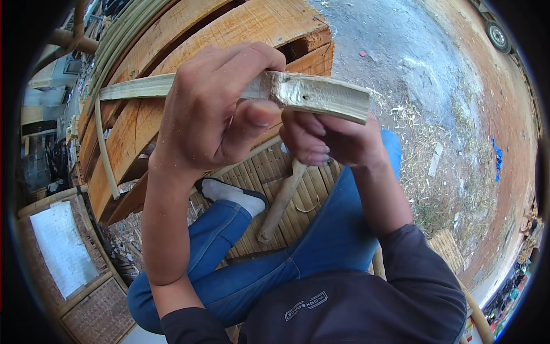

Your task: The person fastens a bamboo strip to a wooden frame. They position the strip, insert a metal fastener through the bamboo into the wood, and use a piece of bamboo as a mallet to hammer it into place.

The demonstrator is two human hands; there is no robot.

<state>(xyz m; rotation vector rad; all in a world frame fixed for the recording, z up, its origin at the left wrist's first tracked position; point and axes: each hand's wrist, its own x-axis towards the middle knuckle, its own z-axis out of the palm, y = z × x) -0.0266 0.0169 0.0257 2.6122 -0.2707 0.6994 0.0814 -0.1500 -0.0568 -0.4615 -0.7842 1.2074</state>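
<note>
A split bamboo piece [332, 97], pale inside with a rough node, runs left to right above my lap. My left hand [209, 103] is closed over its middle, fingers across the top and thumb below. Beneath its right end, my right hand [335, 135] is closed with curled fingers. From under those fingers a round wooden handle [281, 200] slants down toward my legs; whatever its upper end joins is hidden. Near the bamboo's left end, a thin strip [106, 149] hangs down across the wooden planks.
A stack of thick wooden planks [240, 34] stands ahead to the left, with long bamboo strips [123, 46] along its far side. I sit cross-legged on a bamboo slat platform [252, 172]. Shavings litter the ground [424, 120] at right; a vehicle wheel [497, 36] shows far off.
</note>
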